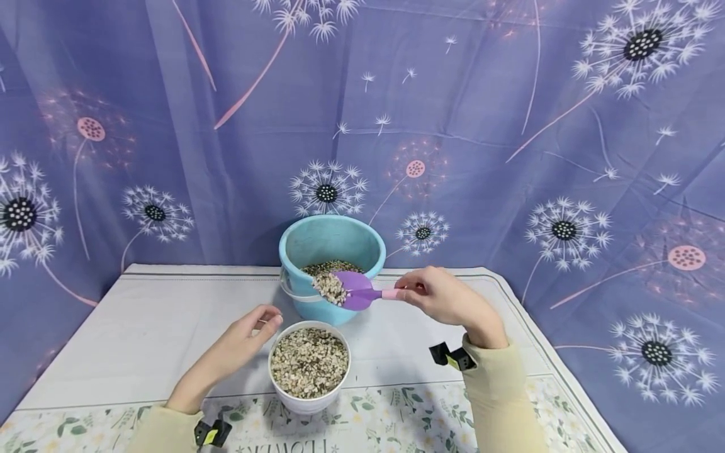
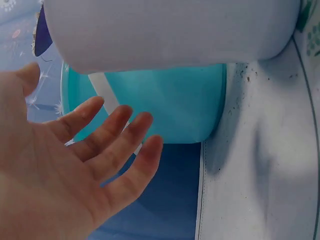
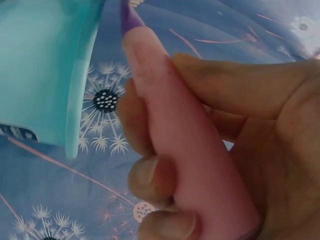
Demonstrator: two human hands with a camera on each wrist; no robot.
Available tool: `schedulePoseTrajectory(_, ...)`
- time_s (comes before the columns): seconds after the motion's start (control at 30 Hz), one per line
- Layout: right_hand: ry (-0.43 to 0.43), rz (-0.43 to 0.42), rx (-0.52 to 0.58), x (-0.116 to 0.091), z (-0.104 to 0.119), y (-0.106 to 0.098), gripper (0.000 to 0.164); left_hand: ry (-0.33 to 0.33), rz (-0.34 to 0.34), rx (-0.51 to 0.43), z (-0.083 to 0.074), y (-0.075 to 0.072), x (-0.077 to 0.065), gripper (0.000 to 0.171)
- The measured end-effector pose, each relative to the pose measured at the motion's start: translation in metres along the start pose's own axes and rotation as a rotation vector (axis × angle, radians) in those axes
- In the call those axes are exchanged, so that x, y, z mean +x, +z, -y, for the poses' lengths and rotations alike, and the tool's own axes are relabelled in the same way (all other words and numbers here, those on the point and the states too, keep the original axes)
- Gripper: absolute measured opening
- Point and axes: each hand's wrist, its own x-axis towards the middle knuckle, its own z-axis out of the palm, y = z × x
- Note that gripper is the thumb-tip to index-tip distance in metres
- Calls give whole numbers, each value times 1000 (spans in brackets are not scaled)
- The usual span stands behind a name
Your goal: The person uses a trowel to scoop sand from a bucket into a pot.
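My right hand point(image 1: 438, 296) grips the pink handle point(image 3: 180, 135) of a purple trowel point(image 1: 355, 290). Pale, gravel-like granules point(image 1: 330, 288) lie on the trowel's blade, which overlaps the near rim of a turquoise bucket point(image 1: 323, 311) in the head view. Darker mixed granules point(image 1: 334, 267) show inside the bucket. In front of it stands a white pot point(image 1: 308, 403), filled close to its rim with similar granules point(image 1: 309, 363). My left hand point(image 1: 249, 333) is beside the pot's left rim, holding nothing, its fingers point(image 2: 127, 170) spread and loosely bent in the left wrist view.
A white handle point(image 1: 300, 296) hangs across the bucket's front. The table has a white cloth point(image 1: 187, 321) with a floral band point(image 1: 408, 409) along the near side. A blue dandelion-print curtain point(image 1: 255, 170) rises behind the bucket. Small specks lie on the cloth near the pot.
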Motion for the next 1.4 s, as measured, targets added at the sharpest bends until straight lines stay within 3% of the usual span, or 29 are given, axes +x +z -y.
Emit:
schedulePoseTrajectory(0.2,-16,7,-20,-10,6,20,14,24,83,8,1,6,-5,38)
schedulePoseTrajectory(0.4,22,-5,-27,-16,11,35,14,81,150,6,1,8,-9,44)
schedulePoseTrajectory(0.73,44,-53,-16,-12,17,54,18,71,304,-3,-2,-1,-16,83)
schedulePoseTrajectory(0.9,76,-47,-57,-10,19,59,13,112,358,-68,2,-2,-17,96)
schedulePoseTrajectory(1.1,89,-47,-87,-8,19,61,14,163,389,-157,5,2,-17,100)
schedulePoseTrajectory(1.4,112,-102,-114,-9,17,61,16,134,406,-171,7,6,-18,111)
